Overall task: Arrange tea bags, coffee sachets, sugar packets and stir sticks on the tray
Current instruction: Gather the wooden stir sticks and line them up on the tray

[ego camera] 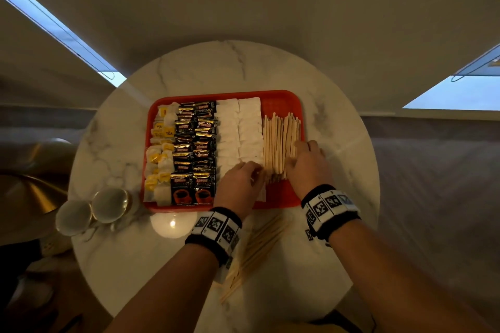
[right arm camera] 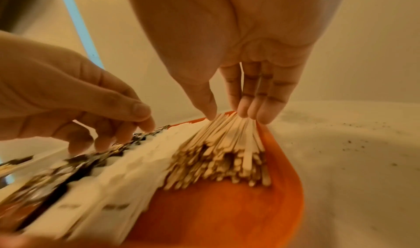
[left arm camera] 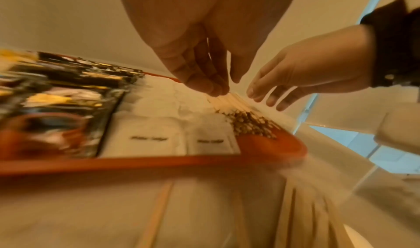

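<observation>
A red tray [ego camera: 278, 101] on a round marble table holds tea bags [ego camera: 161, 151] at the left, then black coffee sachets [ego camera: 194, 149], then two columns of white sugar packets [ego camera: 239, 130]. At its right lies a pile of wooden stir sticks [ego camera: 280, 140] [right arm camera: 222, 151]. My left hand [ego camera: 257, 170] [left arm camera: 223, 88] touches the pile's left side with bent fingers and holds nothing I can see. On the pile's right side my right hand [ego camera: 295, 154] [right arm camera: 229, 115] rests straight fingertips, thumb on top. More loose stir sticks [ego camera: 257, 246] lie on the table under my left forearm.
Two round glass-topped jars [ego camera: 92, 211] stand off the tray's near left corner. A lamp's reflection [ego camera: 173, 224] shines on the marble in front of the tray. The table edge [ego camera: 373, 170] curves close by on the right. A gold object [ego camera: 27, 197] sits beyond the left edge.
</observation>
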The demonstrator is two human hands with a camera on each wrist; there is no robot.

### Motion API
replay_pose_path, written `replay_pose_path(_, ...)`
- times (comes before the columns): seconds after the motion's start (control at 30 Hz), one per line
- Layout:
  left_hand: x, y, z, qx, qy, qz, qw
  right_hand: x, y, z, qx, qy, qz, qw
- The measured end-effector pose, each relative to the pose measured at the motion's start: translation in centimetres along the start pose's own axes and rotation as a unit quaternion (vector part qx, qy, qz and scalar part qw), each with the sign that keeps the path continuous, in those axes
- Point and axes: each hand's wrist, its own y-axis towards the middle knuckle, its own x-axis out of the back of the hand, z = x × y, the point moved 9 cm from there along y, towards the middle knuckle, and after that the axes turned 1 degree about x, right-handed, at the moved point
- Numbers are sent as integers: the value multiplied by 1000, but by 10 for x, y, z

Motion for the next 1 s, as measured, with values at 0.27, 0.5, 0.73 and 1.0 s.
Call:
replay_pose_path(0.27,-16,-105,78,27,118,65,990,-75,-106,34,209,-79,203,953)
replay_pose_path(0.5,-37,-136,117,62,96,147,983,-106,-138,13,227,-199,205,931)
replay_pose_path(0.73,-63,-128,80,-36,84,171,981,-125,-141,31,232,-200,186,934)
replay_pose_path(1.0,-69,-132,74,-110,196,213,951,-121,-141,37,252,-208,155,932)
